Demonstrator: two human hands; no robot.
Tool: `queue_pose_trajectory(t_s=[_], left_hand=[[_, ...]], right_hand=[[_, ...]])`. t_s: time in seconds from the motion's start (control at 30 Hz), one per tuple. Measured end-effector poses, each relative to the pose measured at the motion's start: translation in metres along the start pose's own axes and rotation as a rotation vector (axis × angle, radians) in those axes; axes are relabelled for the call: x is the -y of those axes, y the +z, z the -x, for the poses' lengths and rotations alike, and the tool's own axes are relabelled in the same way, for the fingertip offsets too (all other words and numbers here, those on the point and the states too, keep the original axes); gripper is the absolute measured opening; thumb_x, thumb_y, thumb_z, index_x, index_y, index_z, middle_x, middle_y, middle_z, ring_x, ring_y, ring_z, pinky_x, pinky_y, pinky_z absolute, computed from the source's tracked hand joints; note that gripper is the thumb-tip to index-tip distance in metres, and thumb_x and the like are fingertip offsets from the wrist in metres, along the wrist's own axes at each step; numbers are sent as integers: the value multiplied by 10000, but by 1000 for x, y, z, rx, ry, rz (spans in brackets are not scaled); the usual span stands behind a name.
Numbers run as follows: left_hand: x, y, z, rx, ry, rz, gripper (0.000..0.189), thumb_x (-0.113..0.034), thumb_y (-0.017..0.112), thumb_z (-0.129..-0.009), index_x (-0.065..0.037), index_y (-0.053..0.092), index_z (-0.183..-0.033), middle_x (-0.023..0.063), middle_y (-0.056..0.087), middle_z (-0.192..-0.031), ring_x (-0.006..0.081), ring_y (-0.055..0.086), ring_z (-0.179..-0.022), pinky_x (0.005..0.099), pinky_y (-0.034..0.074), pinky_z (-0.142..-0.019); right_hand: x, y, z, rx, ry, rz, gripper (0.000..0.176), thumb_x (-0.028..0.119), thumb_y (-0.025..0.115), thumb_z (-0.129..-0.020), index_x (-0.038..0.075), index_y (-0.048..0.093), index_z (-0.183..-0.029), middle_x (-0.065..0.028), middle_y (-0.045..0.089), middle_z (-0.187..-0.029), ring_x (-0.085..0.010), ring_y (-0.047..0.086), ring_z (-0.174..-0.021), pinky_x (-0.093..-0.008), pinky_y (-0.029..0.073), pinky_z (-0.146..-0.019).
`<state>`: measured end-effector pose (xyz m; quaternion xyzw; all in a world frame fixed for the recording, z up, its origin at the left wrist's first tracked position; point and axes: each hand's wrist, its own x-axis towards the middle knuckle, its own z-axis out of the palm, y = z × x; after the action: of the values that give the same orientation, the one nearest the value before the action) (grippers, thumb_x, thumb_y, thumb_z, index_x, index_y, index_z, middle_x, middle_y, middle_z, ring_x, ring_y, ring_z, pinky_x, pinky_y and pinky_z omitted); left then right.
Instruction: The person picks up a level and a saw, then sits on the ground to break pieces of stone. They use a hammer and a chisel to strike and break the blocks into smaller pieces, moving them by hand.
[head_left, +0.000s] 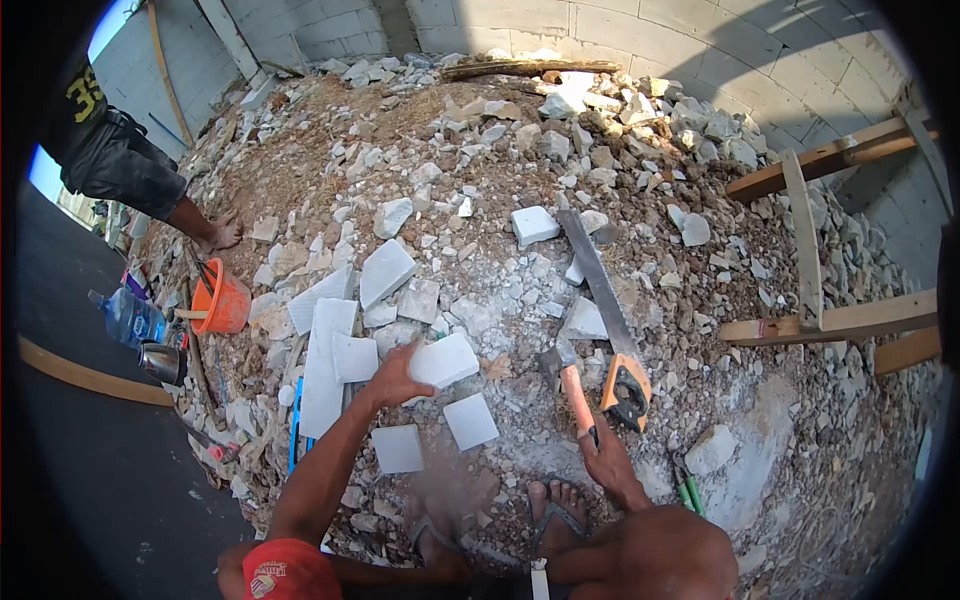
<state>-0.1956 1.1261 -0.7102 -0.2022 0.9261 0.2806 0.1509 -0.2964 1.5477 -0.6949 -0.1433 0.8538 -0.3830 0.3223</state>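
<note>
My left hand (398, 380) is closed around the left end of a white lightweight block piece (446, 361), thumb toward me. My right hand (610, 462) grips the orange handle of a hammer (574, 392), its broad metal head pointing away from me and close to the rubble. Just right of it lies a handsaw (606, 300) with an orange and black handle, blade pointing away. Two squarish white block pieces, a left one (398, 449) and a right one (470, 421), lie nearer my feet. A long white block (327, 368) and a smaller cut piece (355, 358) are left of my hand.
Broken rubble covers the uneven ground. At left are an orange bucket (222, 303), a water bottle (134, 318), a metal mug (162, 362) and another person's leg (135, 178). Wooden beams (835, 316) jut in from the right. Green-handled pliers (690, 492) lie beside my right knee.
</note>
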Motion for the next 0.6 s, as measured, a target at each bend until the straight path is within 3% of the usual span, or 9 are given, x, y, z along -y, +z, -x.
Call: queue_pose_trajectory(t_s=[0.03, 0.1, 0.13, 0.23, 0.37, 0.43, 0.5, 0.53, 0.6], left_hand=[[-2, -16, -10, 6, 9, -5, 1072, -381, 848, -721, -5, 330, -1581, 254, 514, -1467, 359, 540, -1278, 418, 437, -1050], [-2, -41, -22, 337, -116, 931, 903, -316, 759, -782, -26, 397, -1557, 158, 540, -1430, 264, 560, -1249, 375, 487, -1002], [-11, -43, -25, 311, -130, 1078, 788, -301, 700, -814, -29, 468, -1517, 97, 603, -1314, 178, 587, -1153, 318, 501, -930], [4, -10, -62, 232, -224, 1227, 772, -345, 687, -829, -37, 480, -1506, 79, 640, -1229, 173, 604, -1074, 313, 495, -896], [3, 22, -87, 187, -188, 953, 647, -342, 677, -842, -50, 593, -1412, 64, 669, -1155, 167, 608, -974, 285, 472, -873], [0, 27, -83, 115, -159, 998, 560, -330, 694, -858, -26, 655, -1327, 87, 702, -1071, 182, 639, -929, 300, 485, -816], [-9, 22, -81, -243, 7, 743, 573, -314, 691, -880, -5, 625, -1358, 117, 721, -1139, 210, 669, -1004, 330, 509, -871], [-22, 19, -74, -289, 17, 575, 567, -324, 720, -887, -13, 624, -1352, 177, 740, -1146, 290, 709, -1047, 388, 529, -915], [-46, 12, -76, -241, -24, 325, 560, -347, 741, -879, -36, 638, -1333, 198, 741, -1121, 324, 714, -1036, 411, 535, -905]], right_hand=[[-2, -4, -6, 10, 67, 17, 455, 319, 529, -1028, 34, 489, -1381, -316, 674, -1010, -506, 662, -993, -534, 492, -861], [-3, -8, -8, 28, 104, 1, 479, 322, 558, -1011, 22, 488, -1378, -329, 676, -1078, -514, 651, -1049, -538, 491, -873], [-8, -4, -11, 18, 108, -7, 488, 322, 577, -1000, 20, 490, -1373, -325, 677, -1064, -511, 654, -1035, -537, 492, -872], [-21, 8, -16, -3, 121, -5, 507, 307, 624, -972, -2, 494, -1352, -323, 673, -1033, -504, 661, -1000, -533, 498, -870], [-31, 11, -13, -25, 91, -19, 514, 289, 633, -974, -47, 485, -1334, -331, 670, -1034, -509, 658, -1007, -530, 502, -872], [-31, 8, -9, -30, 87, 4, 523, 307, 634, -980, -40, 481, -1340, -344, 670, -1057, -521, 647, -1040, -539, 498, -880], [-21, -1, -8, -14, 110, 22, 525, 319, 625, -990, -26, 471, -1355, -363, 661, -1075, -532, 633, -1070, -547, 493, -886], [-11, -8, -9, 2, 77, 36, 525, 322, 616, -995, -17, 465, -1367, -361, 664, -1057, -534, 636, -1055, -553, 491, -880], [16, -24, -11, 60, 53, 56, 444, 316, 586, -1013, 4, 482, -1312, -339, 677, -973, -536, 654, -962, -568, 494, -817]])
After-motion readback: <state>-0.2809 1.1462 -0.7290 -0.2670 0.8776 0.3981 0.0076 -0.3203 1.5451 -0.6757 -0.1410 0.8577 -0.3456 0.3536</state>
